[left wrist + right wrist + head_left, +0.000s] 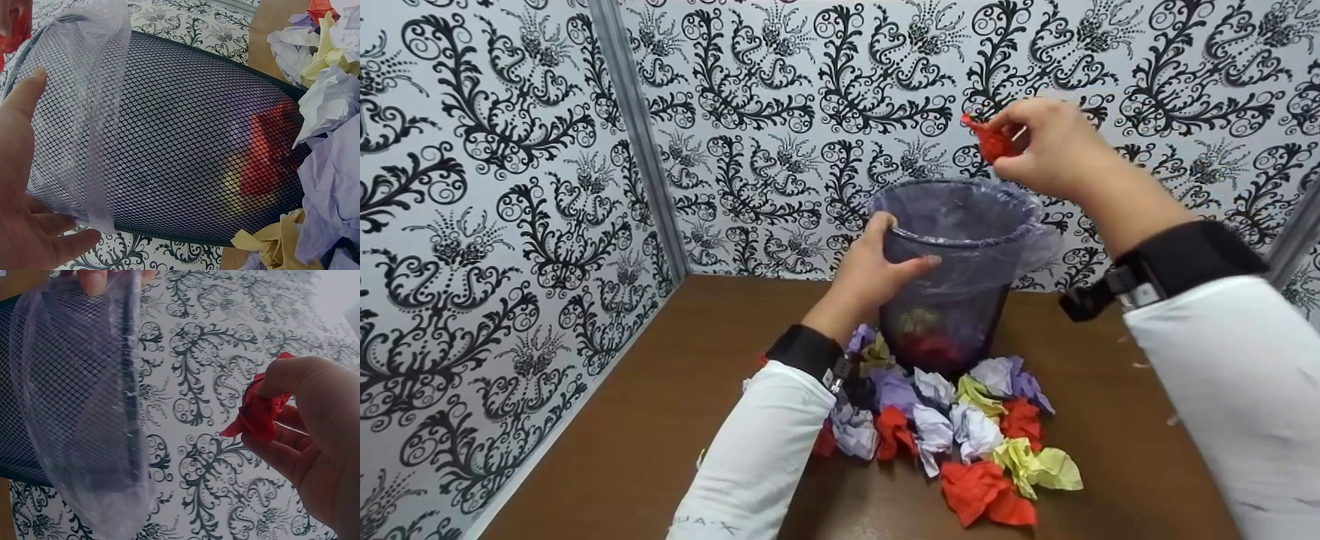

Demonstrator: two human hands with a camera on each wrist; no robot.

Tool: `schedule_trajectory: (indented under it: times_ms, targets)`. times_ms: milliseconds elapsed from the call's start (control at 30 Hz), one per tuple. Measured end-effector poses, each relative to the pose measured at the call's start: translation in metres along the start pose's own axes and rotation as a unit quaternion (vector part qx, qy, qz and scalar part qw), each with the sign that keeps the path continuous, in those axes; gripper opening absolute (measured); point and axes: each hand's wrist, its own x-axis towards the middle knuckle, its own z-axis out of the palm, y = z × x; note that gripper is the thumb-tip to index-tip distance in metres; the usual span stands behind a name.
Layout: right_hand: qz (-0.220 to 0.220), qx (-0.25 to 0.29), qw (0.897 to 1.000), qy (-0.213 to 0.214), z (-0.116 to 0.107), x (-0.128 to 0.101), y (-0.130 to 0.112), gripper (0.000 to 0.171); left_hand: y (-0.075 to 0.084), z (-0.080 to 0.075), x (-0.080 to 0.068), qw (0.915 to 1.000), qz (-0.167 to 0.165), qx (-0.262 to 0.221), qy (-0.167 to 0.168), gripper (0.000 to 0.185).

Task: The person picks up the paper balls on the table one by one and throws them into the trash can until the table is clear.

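From the head view I can't make out what lies inside the mesh bin: only dim red and yellowish patches show through its wall near the bottom, and my left hand covers part of its near-left side. The left forearm hides some of the crumpled paper balls on the bench. In the left wrist view the bin's base is buried behind paper, and the hand is cut off by the lower left edge. The red paper ball is partly hidden in my right hand, itself cut off at the right edge.
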Motion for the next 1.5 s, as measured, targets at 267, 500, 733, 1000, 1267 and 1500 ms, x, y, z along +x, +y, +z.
schedule_trajectory:
  times_ms: [267, 500, 733, 1000, 1267, 1500]
  targets:
    - [0.027, -0.012, 0.997, -0.067, 0.036, 0.013, 0.010, 0.031, -0.002, 0.000, -0.001, 1.0000, 0.005, -0.001, -0.003, 0.072]
    - [0.035, -0.032, 0.993, -0.103, 0.052, 0.015, 0.021, 0.036, 0.000, 0.000, 0.001, 1.0000, 0.005, 0.004, -0.004, 0.073]
    - [0.038, -0.044, 0.993, -0.107, 0.055, 0.012, 0.027, 0.045, 0.001, 0.000, 0.002, 1.0000, 0.001, -0.002, -0.009, 0.074]
    - [0.015, -0.036, 0.995, -0.094, 0.045, 0.000, 0.020, 0.046, -0.002, 0.000, 0.002, 1.0000, 0.008, 0.000, -0.002, 0.073]
    - [-0.090, -0.041, 0.994, -0.034, 0.027, -0.038, 0.007, 0.045, -0.002, 0.000, 0.001, 1.0000, 0.006, -0.005, -0.004, 0.074]
    - [-0.199, -0.054, 0.978, 0.040, 0.020, -0.084, 0.009, 0.037, -0.001, 0.000, 0.000, 0.9999, -0.005, -0.011, -0.010, 0.073]
